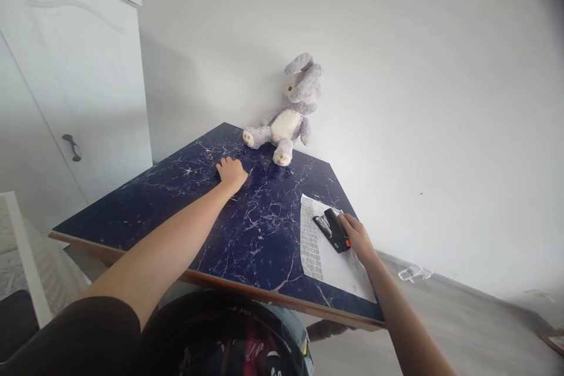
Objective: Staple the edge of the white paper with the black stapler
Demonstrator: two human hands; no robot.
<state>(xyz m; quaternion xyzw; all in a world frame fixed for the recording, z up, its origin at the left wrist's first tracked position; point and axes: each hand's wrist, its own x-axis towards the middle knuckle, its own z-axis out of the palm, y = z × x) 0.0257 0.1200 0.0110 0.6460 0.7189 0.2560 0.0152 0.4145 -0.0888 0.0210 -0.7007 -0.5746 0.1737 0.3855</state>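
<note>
A black stapler [333, 230] with an orange part at its rear lies on its side over a sheet of paper [312, 249] printed with a grey grid along its left side. The fingers of my right hand [358, 238] are closed on the stapler's right edge, near the right side of the table. My left hand [232, 174] rests on the dark blue marbled tabletop [259, 229], left of the middle. Its fingers are curled under, and anything inside them is hidden.
A grey plush rabbit [286, 123] sits at the table's back corner against the white wall. On the left stands a white cabinet [101, 88] with a dark handle. A clear plastic item [414, 273] lies on the floor to the right.
</note>
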